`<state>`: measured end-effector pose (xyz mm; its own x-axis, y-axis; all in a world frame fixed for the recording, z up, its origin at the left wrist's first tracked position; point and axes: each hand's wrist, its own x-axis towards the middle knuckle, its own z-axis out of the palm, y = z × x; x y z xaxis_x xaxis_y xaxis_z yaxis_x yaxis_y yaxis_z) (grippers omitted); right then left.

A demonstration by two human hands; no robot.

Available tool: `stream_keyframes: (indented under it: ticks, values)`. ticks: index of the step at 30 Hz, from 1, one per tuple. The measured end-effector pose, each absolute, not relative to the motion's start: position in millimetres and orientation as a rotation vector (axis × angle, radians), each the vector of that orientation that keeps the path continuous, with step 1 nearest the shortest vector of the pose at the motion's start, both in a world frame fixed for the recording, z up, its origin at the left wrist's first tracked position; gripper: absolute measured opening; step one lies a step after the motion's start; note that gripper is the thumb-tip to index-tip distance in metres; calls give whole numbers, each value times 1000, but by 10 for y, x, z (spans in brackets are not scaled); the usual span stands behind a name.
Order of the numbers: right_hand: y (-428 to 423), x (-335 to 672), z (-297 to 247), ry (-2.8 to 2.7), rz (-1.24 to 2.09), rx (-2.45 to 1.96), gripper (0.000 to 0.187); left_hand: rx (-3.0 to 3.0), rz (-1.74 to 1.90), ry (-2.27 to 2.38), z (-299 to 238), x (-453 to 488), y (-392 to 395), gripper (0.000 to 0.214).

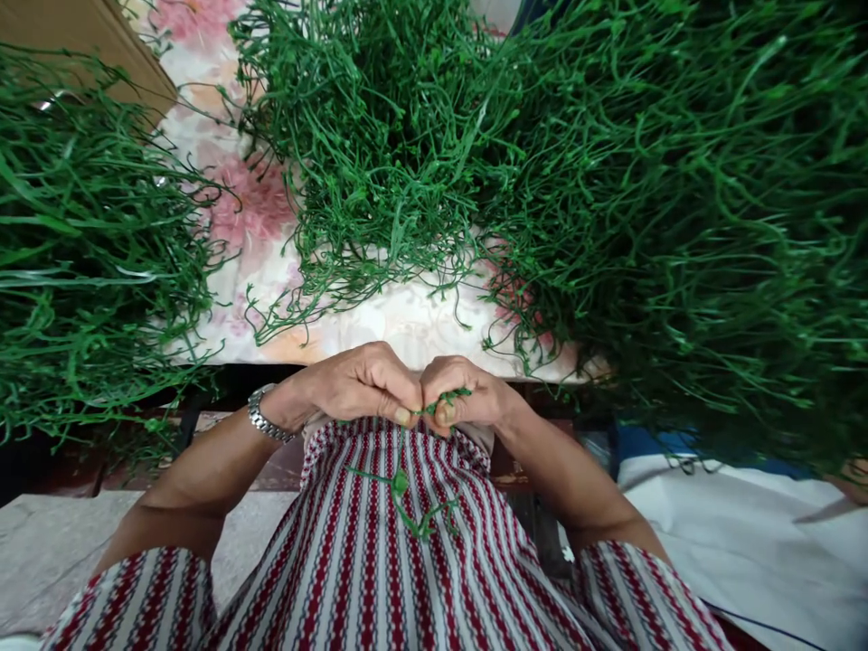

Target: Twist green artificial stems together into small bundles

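My left hand (366, 384), with a metal-banded watch (261, 414) on its wrist, is closed in a pinch. Its fingertips meet those of my right hand (471, 389) in front of my waist. Between the thumbs and fingers of both hands is a thin, branched green stem (453, 396) that looks like plastic; most of it is hidden by the fingers. Below the hands, a green sprig (400, 484) with a small leaf-like piece hangs against or lies on my striped garment (380, 579). I cannot tell whether it joins the held stem.
Heaps of green stems cover much of the flower-patterned tablecloth (407, 316): one heap (88, 244) at left, one (380, 136) in the middle and a large one (705, 226) at right. Cardboard (88, 45) stands at the far left. White cloth (746, 542) lies at lower right.
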<state>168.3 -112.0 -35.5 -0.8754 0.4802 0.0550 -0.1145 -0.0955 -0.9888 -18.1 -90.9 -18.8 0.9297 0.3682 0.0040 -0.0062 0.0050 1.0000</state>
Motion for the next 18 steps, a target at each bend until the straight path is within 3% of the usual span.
stream_keyframes:
  ticks: [4, 11, 18]
  values:
    - [-1175, 1689, -410, -1576, 1964, -393, 53, 1468, 362, 276, -240, -178, -941, 28]
    - [-1095, 1944, -283, -1581, 1336, -797, 46, 1116, 717, 824, -162, -89, -957, 21]
    - [-1226, 1861, -289, -1388, 1267, -1042, 31, 717, 1009, 779, 71, 18, -875, 15]
